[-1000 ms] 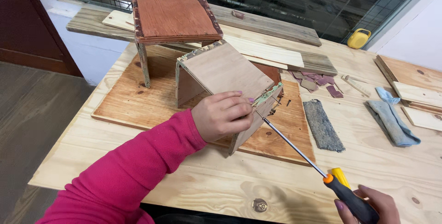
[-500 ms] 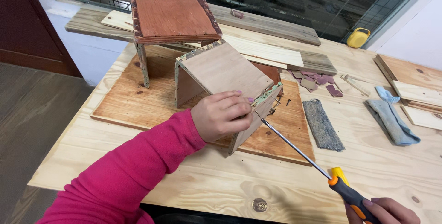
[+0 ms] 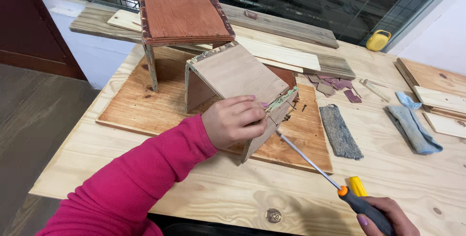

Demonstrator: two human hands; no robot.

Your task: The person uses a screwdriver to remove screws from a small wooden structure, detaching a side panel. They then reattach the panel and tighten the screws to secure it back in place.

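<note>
Head view: left hand [image 3: 233, 122] pressing down on tilted pale plywood box [image 3: 238, 78], fingers curled over its edge. Right hand [image 3: 386, 216], at five o'clock, gripping long black-and-yellow-handled screwdriver [image 3: 310, 161], tip meeting a screw [image 3: 273, 119] standing partly proud at the corner; driving apparently unfinished.

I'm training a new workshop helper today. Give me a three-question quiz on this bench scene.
1. True or false: the left hand rests on the tilted pale plywood box.
2. What does the right hand grip?
3. What lies right of the grey sanding block: A) blue cloth, B) hammer?

Key: 1 true. 2 the long screwdriver with black and orange handle. 3 A.
</note>
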